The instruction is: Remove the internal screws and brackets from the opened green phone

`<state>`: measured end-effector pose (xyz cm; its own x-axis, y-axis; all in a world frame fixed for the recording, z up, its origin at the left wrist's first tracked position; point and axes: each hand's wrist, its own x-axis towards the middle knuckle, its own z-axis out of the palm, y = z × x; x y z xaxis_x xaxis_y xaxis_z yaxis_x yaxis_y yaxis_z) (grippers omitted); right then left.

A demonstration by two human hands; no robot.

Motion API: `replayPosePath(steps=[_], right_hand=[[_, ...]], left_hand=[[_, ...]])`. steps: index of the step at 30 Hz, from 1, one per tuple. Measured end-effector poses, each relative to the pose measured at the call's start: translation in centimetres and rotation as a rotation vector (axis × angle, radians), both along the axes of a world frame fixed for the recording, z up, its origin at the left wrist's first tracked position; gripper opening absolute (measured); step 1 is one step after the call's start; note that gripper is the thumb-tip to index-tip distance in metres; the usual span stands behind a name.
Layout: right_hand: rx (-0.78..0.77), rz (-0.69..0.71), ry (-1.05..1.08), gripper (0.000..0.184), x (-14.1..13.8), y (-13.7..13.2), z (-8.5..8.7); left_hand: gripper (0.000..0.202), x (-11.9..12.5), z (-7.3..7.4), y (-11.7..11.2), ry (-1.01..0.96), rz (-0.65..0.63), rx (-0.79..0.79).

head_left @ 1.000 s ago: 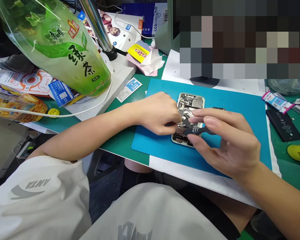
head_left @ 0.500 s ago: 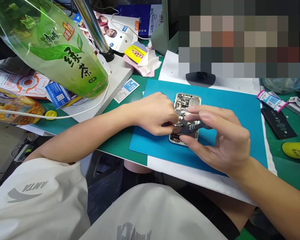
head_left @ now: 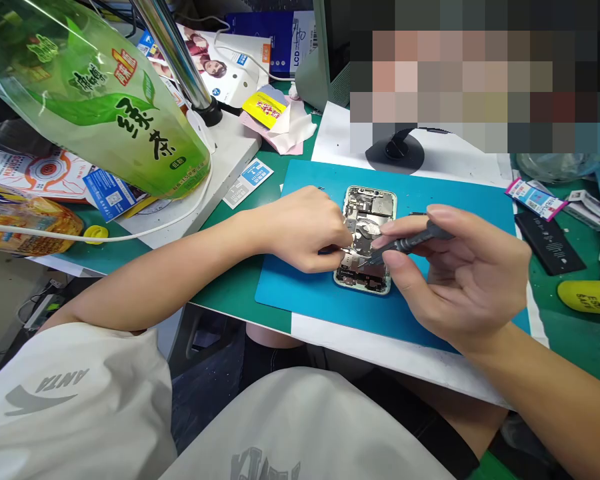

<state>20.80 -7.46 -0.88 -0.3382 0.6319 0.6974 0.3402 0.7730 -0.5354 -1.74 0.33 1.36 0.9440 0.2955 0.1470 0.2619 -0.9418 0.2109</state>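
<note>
An opened phone (head_left: 364, 272) lies on the blue mat, its inner parts exposed inside a pale frame. My left hand (head_left: 307, 230) is closed at the phone's left edge, thumb and curled fingers against it; the fingertips are partly hidden. Between the thumb and fingers of my right hand (head_left: 473, 273) is a dark, slim screwdriver (head_left: 405, 245). It slants down to the left, and its thin tip is over the lower part of the phone; whether it touches a screw I cannot tell.
The blue mat (head_left: 455, 200) lies on a green table. A large green tea bottle (head_left: 145, 133) leans at the left near a metal pole (head_left: 175, 57). A dark flat battery-like piece (head_left: 550, 243) and a yellow item (head_left: 590, 297) lie at the right. A white cable (head_left: 130, 238) crosses the left side.
My right hand has shifted right and turned, drawing the screwdriver back a little so its shaft and more of the phone show. My left hand stays at the phone's edge.
</note>
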Motion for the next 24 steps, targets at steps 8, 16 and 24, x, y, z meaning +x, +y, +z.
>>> replayPosePath(steps=[8, 16, 24], right_hand=[[-0.017, -0.021, 0.057, 0.088, -0.3, 0.0, 0.5], [-0.132, -0.131, 0.129, 0.075, -0.4, 0.1, 1.0], [-0.248, -0.217, 0.171, 0.054, 0.2, 0.7, 1.2]], left_hand=[[0.028, -0.1, 0.0, 0.0, -0.001, 0.001, -0.004], [0.022, -0.1, 0.1, -0.1, -0.036, 0.000, -0.006], [0.017, 0.0, 0.2, -0.4, -0.085, -0.016, 0.009]])
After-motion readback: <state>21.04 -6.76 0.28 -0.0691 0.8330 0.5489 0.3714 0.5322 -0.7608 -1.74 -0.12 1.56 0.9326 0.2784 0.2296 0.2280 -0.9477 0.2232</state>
